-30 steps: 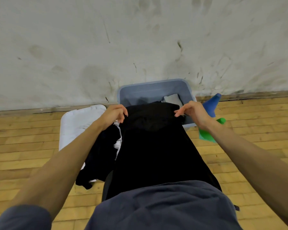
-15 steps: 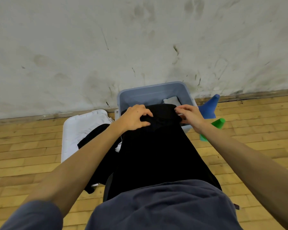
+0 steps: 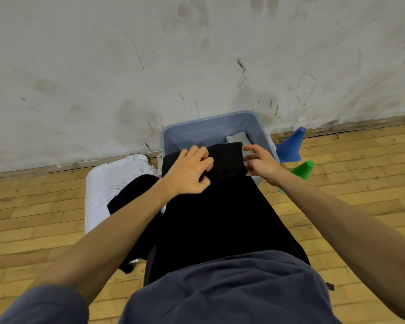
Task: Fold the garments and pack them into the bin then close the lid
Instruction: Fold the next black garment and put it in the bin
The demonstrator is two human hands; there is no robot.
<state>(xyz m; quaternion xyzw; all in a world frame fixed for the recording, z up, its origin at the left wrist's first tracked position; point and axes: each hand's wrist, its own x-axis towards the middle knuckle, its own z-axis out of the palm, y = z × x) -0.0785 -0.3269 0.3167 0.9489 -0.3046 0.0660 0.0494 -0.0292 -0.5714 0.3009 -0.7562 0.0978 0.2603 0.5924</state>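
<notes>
Head view: black garment (image 3: 220, 218) draped down the lap, top edge folded over at the rim of the grey bin (image 3: 211, 134), presumably to shorten it for packing. Left hand (image 3: 189, 171) grip curled, pressing the fold; right hand (image 3: 260, 163) grip loosely pinching its edge. White lid (image 3: 108, 183) left of both, not yet on.
</notes>
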